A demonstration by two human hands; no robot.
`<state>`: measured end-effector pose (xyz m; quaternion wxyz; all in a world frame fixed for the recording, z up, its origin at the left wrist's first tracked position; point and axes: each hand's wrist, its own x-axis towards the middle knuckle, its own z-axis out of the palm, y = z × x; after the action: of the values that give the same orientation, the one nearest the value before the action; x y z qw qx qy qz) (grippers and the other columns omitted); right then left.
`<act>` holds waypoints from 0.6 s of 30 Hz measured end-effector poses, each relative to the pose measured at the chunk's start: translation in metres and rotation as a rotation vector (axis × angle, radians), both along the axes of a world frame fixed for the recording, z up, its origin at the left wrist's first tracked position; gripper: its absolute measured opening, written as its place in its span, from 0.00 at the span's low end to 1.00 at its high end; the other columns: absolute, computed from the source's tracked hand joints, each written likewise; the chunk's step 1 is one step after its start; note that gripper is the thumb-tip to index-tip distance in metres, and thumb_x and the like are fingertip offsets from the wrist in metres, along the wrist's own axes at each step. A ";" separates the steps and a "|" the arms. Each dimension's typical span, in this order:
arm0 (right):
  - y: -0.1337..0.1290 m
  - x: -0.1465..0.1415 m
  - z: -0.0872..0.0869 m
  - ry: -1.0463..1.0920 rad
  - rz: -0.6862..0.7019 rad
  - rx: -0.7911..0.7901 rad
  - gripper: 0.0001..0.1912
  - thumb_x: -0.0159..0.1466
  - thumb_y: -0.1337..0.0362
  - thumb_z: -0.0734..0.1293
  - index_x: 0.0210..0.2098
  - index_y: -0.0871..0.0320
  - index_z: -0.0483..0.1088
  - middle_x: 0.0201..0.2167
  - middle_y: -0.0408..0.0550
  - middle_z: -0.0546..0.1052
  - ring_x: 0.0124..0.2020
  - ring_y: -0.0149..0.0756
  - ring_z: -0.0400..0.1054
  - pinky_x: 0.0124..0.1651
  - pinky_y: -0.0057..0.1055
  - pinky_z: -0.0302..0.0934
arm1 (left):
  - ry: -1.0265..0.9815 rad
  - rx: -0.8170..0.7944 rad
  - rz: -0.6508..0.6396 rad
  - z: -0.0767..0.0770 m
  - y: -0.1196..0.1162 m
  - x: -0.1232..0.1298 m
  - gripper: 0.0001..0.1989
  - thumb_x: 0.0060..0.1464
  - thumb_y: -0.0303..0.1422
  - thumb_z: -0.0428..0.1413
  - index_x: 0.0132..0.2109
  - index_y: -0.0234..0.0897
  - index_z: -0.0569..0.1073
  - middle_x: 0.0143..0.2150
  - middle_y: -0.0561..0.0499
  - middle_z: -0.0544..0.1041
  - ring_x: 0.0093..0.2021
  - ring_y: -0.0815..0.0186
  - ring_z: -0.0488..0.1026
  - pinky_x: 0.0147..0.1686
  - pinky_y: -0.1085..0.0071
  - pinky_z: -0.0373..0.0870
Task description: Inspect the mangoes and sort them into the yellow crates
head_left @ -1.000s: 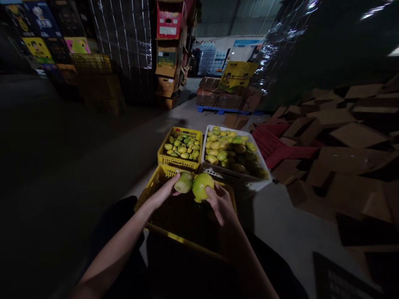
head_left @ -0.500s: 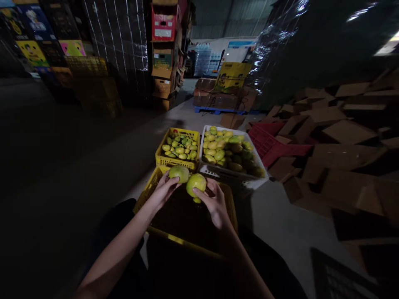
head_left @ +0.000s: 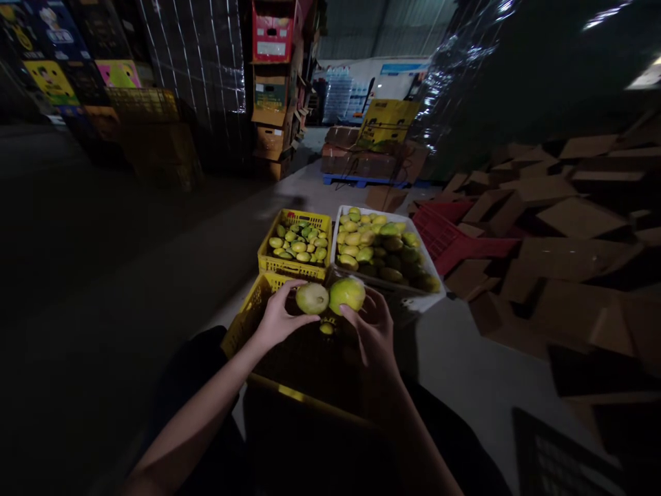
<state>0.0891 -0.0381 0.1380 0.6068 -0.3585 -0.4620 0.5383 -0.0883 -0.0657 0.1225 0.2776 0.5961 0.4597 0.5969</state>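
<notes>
My left hand [head_left: 281, 315] grips a dull green mango [head_left: 312, 298] between thumb and fingers, its round end facing me. A brighter yellow-green mango [head_left: 347, 295] is held in my right hand [head_left: 372, 320], with the thumb across its near side. The two fruits are side by side, about touching, above a large yellow crate [head_left: 289, 394]. Deep shadow hides most of that crate's inside; one small yellow-green fruit [head_left: 326, 328] shows below the held pair. Just beyond, a smaller yellow crate [head_left: 268, 264] and a white crate [head_left: 431, 300] both hold many yellow-green fruits.
Flattened and open cardboard boxes [head_left: 573, 258] lie piled at the right, with a red crate [head_left: 444, 238] among them. Farther back, cartons stand on a blue pallet [head_left: 356, 180]. A tall box stack [head_left: 271, 96] and plastic-wrapped goods [head_left: 199, 83] rise behind the crates.
Both hands have shifted slightly right with their mangoes. The left one has been turned so its end faces me, and the two fruits are now level with each other.
</notes>
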 end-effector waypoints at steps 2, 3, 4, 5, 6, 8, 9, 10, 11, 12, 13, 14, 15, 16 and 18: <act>-0.001 -0.001 0.001 0.038 0.010 0.006 0.27 0.44 0.66 0.77 0.42 0.49 0.67 0.40 0.42 0.76 0.40 0.36 0.72 0.43 0.34 0.67 | -0.015 0.007 0.029 0.005 -0.003 0.001 0.28 0.40 0.35 0.68 0.50 0.40 0.70 0.50 0.46 0.74 0.51 0.57 0.70 0.54 0.61 0.63; -0.002 -0.001 0.001 0.053 0.013 0.012 0.27 0.44 0.67 0.77 0.42 0.49 0.67 0.41 0.42 0.76 0.40 0.36 0.71 0.43 0.34 0.67 | -0.032 0.012 0.040 0.007 -0.005 0.001 0.27 0.40 0.35 0.68 0.49 0.41 0.71 0.50 0.46 0.73 0.52 0.57 0.69 0.55 0.60 0.61; -0.002 -0.002 0.001 0.062 0.014 0.022 0.28 0.44 0.67 0.77 0.42 0.49 0.67 0.41 0.42 0.76 0.41 0.36 0.71 0.44 0.34 0.67 | -0.050 0.020 0.051 0.009 -0.006 0.001 0.26 0.40 0.34 0.68 0.48 0.41 0.72 0.50 0.46 0.73 0.53 0.56 0.68 0.57 0.60 0.60; -0.002 -0.002 0.000 0.064 0.014 0.035 0.28 0.43 0.68 0.77 0.42 0.48 0.66 0.42 0.42 0.75 0.42 0.36 0.71 0.44 0.35 0.67 | -0.067 0.034 0.065 0.010 -0.006 0.001 0.25 0.40 0.34 0.68 0.47 0.42 0.73 0.50 0.46 0.72 0.54 0.56 0.67 0.58 0.60 0.58; -0.002 -0.003 0.000 0.060 0.008 0.052 0.29 0.43 0.68 0.77 0.42 0.48 0.66 0.44 0.42 0.75 0.42 0.37 0.71 0.45 0.35 0.67 | -0.077 0.051 0.081 0.011 -0.007 0.001 0.24 0.39 0.33 0.68 0.46 0.43 0.74 0.50 0.46 0.72 0.54 0.55 0.67 0.58 0.59 0.58; -0.004 -0.003 0.001 0.035 -0.010 0.094 0.30 0.43 0.68 0.77 0.44 0.48 0.66 0.46 0.44 0.74 0.44 0.39 0.71 0.45 0.37 0.67 | -0.075 0.080 0.109 0.012 -0.007 0.001 0.23 0.39 0.33 0.68 0.45 0.43 0.75 0.51 0.46 0.70 0.55 0.54 0.65 0.59 0.57 0.56; -0.005 -0.003 0.001 0.018 -0.015 0.116 0.30 0.43 0.67 0.77 0.44 0.48 0.66 0.47 0.44 0.74 0.44 0.40 0.71 0.46 0.37 0.67 | -0.063 0.088 0.115 0.012 -0.008 0.000 0.23 0.39 0.33 0.68 0.46 0.44 0.75 0.50 0.45 0.70 0.55 0.54 0.65 0.59 0.57 0.57; -0.005 -0.002 0.002 0.002 -0.016 0.136 0.30 0.43 0.68 0.77 0.44 0.48 0.66 0.46 0.44 0.75 0.44 0.40 0.71 0.46 0.38 0.67 | -0.051 0.090 0.116 0.012 -0.008 0.000 0.23 0.40 0.33 0.68 0.46 0.44 0.75 0.50 0.45 0.70 0.55 0.54 0.65 0.59 0.56 0.57; -0.006 -0.002 0.002 -0.010 -0.009 0.151 0.30 0.44 0.68 0.77 0.45 0.48 0.66 0.45 0.44 0.75 0.44 0.40 0.71 0.47 0.38 0.67 | -0.040 0.090 0.113 0.012 -0.008 -0.001 0.23 0.41 0.33 0.67 0.47 0.44 0.74 0.50 0.45 0.70 0.54 0.54 0.65 0.59 0.56 0.57; -0.007 -0.001 0.003 -0.014 0.002 0.161 0.30 0.44 0.68 0.77 0.45 0.47 0.67 0.43 0.44 0.76 0.44 0.40 0.71 0.47 0.38 0.66 | -0.029 0.090 0.106 0.011 -0.009 -0.001 0.23 0.42 0.33 0.67 0.48 0.44 0.74 0.50 0.45 0.70 0.54 0.54 0.65 0.58 0.56 0.58; -0.007 0.000 0.004 -0.011 0.018 0.160 0.30 0.45 0.69 0.77 0.45 0.47 0.67 0.42 0.43 0.77 0.43 0.39 0.72 0.47 0.37 0.66 | -0.019 0.094 0.099 0.011 -0.009 -0.002 0.23 0.42 0.33 0.66 0.48 0.45 0.74 0.50 0.45 0.70 0.54 0.54 0.65 0.58 0.56 0.58; -0.008 0.001 0.004 -0.002 0.034 0.151 0.30 0.45 0.70 0.77 0.46 0.47 0.68 0.42 0.43 0.77 0.43 0.39 0.72 0.47 0.37 0.67 | -0.003 0.102 0.089 0.011 -0.009 -0.003 0.24 0.43 0.33 0.66 0.49 0.45 0.74 0.50 0.45 0.71 0.54 0.54 0.65 0.58 0.56 0.58; -0.008 0.002 0.005 0.011 0.047 0.136 0.31 0.45 0.70 0.77 0.46 0.46 0.68 0.42 0.42 0.78 0.43 0.39 0.72 0.47 0.37 0.67 | 0.023 0.113 0.073 0.010 -0.009 -0.004 0.24 0.44 0.33 0.66 0.50 0.45 0.74 0.51 0.45 0.71 0.54 0.54 0.65 0.58 0.56 0.59; -0.008 0.003 0.005 0.020 0.058 0.119 0.31 0.44 0.69 0.77 0.46 0.46 0.69 0.43 0.43 0.78 0.43 0.39 0.73 0.48 0.38 0.67 | 0.061 0.127 0.053 0.008 -0.009 -0.006 0.24 0.45 0.33 0.65 0.51 0.46 0.74 0.51 0.45 0.70 0.54 0.54 0.66 0.58 0.57 0.59; -0.007 0.004 0.006 0.024 0.074 0.085 0.31 0.44 0.68 0.77 0.46 0.47 0.70 0.43 0.44 0.78 0.43 0.41 0.73 0.48 0.40 0.67 | 0.158 0.163 0.012 0.005 -0.009 -0.010 0.22 0.49 0.31 0.62 0.53 0.48 0.73 0.53 0.45 0.69 0.54 0.55 0.66 0.57 0.57 0.60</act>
<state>0.0933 -0.0454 0.1436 0.6068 -0.3085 -0.4901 0.5445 -0.0981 -0.0749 0.1280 0.1876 0.6589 0.4337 0.5852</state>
